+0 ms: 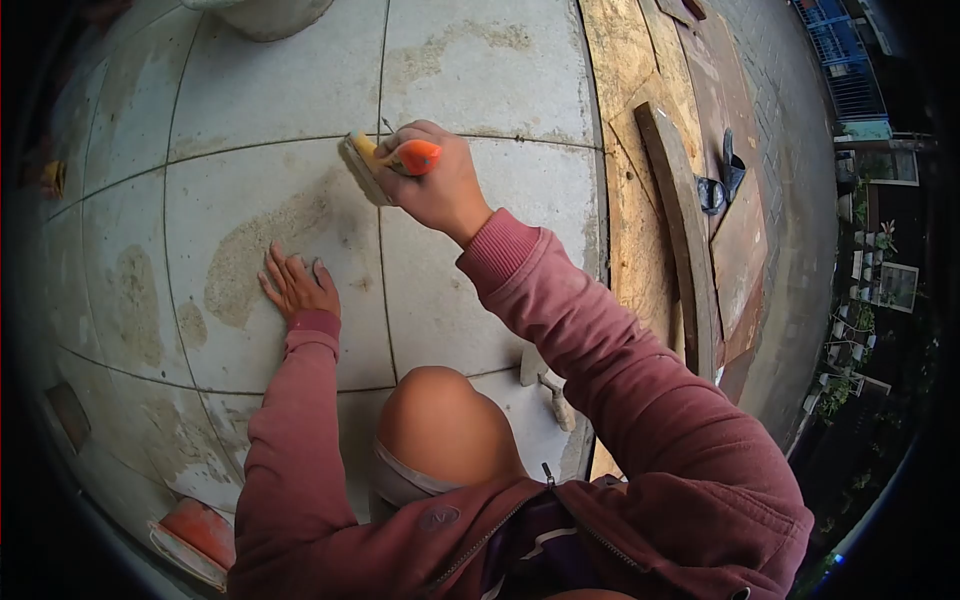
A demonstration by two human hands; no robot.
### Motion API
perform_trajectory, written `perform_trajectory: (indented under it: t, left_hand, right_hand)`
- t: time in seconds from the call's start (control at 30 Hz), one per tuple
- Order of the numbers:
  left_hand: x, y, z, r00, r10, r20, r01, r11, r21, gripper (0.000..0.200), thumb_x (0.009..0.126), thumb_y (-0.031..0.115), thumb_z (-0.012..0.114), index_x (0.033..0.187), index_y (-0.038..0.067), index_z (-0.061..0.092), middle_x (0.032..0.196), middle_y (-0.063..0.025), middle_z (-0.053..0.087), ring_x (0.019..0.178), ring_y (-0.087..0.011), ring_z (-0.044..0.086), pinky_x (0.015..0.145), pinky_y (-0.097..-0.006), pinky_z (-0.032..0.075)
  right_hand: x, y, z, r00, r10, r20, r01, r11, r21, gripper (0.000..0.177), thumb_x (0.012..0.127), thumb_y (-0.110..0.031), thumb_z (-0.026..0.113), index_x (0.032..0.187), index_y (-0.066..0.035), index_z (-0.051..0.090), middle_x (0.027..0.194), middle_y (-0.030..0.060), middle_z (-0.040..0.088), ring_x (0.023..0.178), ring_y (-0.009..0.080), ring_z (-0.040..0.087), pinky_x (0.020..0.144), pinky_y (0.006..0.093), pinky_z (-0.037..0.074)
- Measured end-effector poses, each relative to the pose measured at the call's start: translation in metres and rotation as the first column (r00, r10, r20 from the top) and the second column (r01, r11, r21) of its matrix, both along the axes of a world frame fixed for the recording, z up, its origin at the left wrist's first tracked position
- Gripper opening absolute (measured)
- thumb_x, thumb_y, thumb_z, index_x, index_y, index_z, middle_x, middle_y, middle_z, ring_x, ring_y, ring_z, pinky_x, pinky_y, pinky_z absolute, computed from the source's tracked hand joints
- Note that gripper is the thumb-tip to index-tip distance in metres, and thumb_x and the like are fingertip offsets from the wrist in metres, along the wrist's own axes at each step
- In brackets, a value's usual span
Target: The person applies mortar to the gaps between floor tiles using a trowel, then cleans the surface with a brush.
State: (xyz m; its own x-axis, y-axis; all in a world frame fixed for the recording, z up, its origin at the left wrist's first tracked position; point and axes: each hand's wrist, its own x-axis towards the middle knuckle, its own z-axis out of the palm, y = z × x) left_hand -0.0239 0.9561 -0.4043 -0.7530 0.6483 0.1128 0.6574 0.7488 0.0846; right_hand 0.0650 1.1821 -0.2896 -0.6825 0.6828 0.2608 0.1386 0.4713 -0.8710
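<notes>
My right hand [436, 182] is wrapped round the handle of a float [366, 160] with a yellow body and an orange handle end. Its long flat edge rests on the pale floor tiles [480, 280], close to where joints cross. Flat on a tile to the left, my left hand [300, 287] has its fingers spread and holds nothing. Beside its fingertips is a rough, sandy smear [245, 262]. Near my bent knee lies a trowel-like tool [558, 402], partly hidden by my right sleeve.
A pale bucket [265, 15] stands at the top. On the right are plywood sheets [625, 60], a long wooden plank [682, 230] and dark sandals [722, 180], with a paved lane beyond. A red container [198, 530] sits at lower left.
</notes>
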Motion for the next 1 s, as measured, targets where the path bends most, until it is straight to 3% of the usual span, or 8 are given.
perform_trajectory:
  t: [0.17, 0.23, 0.27, 0.33, 0.5, 0.67, 0.83, 1.0]
  left_hand:
    - [-0.002, -0.005, -0.006, 0.998, -0.046, -0.053, 0.047, 0.999, 0.027, 0.02, 0.085, 0.018, 0.053, 0.096, 0.008, 0.039, 0.139, -0.018, 0.027, 0.132, -0.0325, 0.021, 0.107, -0.0513, 0.01]
    - [0.0, 0.0, -0.001, 0.998, -0.026, -0.062, 0.026, 1.0, 0.005, 0.019, 0.085, 0.018, 0.052, 0.096, 0.008, 0.04, 0.139, -0.0176, 0.027, 0.132, -0.0326, 0.022, 0.107, -0.0516, 0.011]
    - [0.0, 0.0, -0.003, 0.998, -0.004, -0.057, 0.004, 1.0, 0.003, 0.018, 0.085, 0.019, 0.051, 0.095, 0.009, 0.04, 0.139, -0.0172, 0.027, 0.132, -0.0325, 0.022, 0.107, -0.052, 0.011]
    - [-0.002, -0.001, 0.0, 0.999, -0.015, -0.051, 0.016, 1.0, 0.006, 0.018, 0.085, 0.019, 0.051, 0.095, 0.009, 0.04, 0.139, -0.0169, 0.027, 0.132, -0.0323, 0.022, 0.107, -0.052, 0.011]
    - [-0.001, -0.001, -0.002, 0.996, -0.034, -0.077, 0.037, 0.999, 0.037, 0.018, 0.087, 0.019, 0.049, 0.097, 0.008, 0.039, 0.139, -0.0163, 0.028, 0.131, -0.0327, 0.023, 0.106, -0.052, 0.012]
    - [-0.003, 0.001, -0.003, 0.998, -0.017, -0.056, 0.019, 0.999, 0.027, 0.018, 0.087, 0.019, 0.049, 0.097, 0.008, 0.039, 0.139, -0.0166, 0.029, 0.131, -0.0326, 0.024, 0.106, -0.0519, 0.012]
    - [-0.001, 0.002, -0.001, 0.997, -0.047, -0.064, 0.048, 0.999, 0.02, 0.016, 0.086, 0.017, 0.049, 0.096, 0.009, 0.038, 0.139, -0.0171, 0.027, 0.132, -0.0332, 0.022, 0.106, -0.0527, 0.011]
    - [-0.007, -0.007, -0.007, 0.995, -0.087, -0.038, 0.086, 0.996, -0.017, 0.018, 0.086, 0.016, 0.049, 0.097, 0.006, 0.038, 0.139, -0.0202, 0.027, 0.131, -0.0359, 0.022, 0.106, -0.0527, 0.009]
  right_hand:
    - [0.039, 0.08, -0.053, 0.949, -0.169, 0.266, 0.209, 0.969, -0.132, 0.017, 0.064, -0.013, 0.067, 0.077, -0.003, 0.064, 0.072, 0.0178, 0.063, 0.069, 0.0303, 0.062, 0.065, 0.0337, 0.049]
    - [0.118, 0.155, -0.056, 0.617, -0.489, 0.617, 0.397, 0.87, 0.292, 0.017, 0.068, -0.02, 0.065, 0.076, -0.006, 0.065, 0.063, 0.0127, 0.06, 0.067, 0.0302, 0.062, 0.061, 0.0353, 0.048]
    - [0.16, 0.18, -0.049, 0.563, -0.533, 0.632, 0.106, 0.804, 0.585, 0.017, 0.069, -0.023, 0.064, 0.074, -0.007, 0.065, 0.06, 0.0106, 0.058, 0.066, 0.0299, 0.061, 0.061, 0.0367, 0.047]
    - [0.186, 0.201, -0.04, 0.527, -0.582, 0.618, 0.097, 0.765, 0.637, 0.017, 0.067, -0.022, 0.064, 0.075, -0.007, 0.066, 0.065, 0.0111, 0.062, 0.068, 0.0294, 0.062, 0.064, 0.0365, 0.048]
    - [0.129, 0.183, -0.039, 0.887, -0.326, 0.328, 0.378, 0.919, -0.11, 0.021, 0.068, -0.025, 0.067, 0.079, -0.007, 0.067, 0.076, 0.0152, 0.065, 0.073, 0.0294, 0.063, 0.069, 0.0327, 0.049]
    - [0.217, 0.217, -0.046, 0.518, -0.528, 0.673, 0.093, 0.817, 0.569, 0.019, 0.076, -0.025, 0.058, 0.075, -0.006, 0.063, 0.08, 0.0146, 0.064, 0.073, 0.0309, 0.061, 0.068, 0.0393, 0.048]
    - [0.093, 0.116, -0.041, 0.98, -0.198, 0.003, 0.197, 0.971, -0.139, 0.013, 0.068, -0.006, 0.071, 0.077, -0.001, 0.064, 0.082, 0.0079, 0.063, 0.072, 0.0141, 0.059, 0.068, 0.0272, 0.048]
    - [-0.046, 0.087, -0.063, 0.994, 0.015, -0.108, -0.062, 0.891, -0.45, 0.014, 0.072, -0.008, 0.07, 0.082, 0.001, 0.063, 0.075, 0.0074, 0.063, 0.067, 0.0141, 0.06, 0.06, 0.026, 0.049]
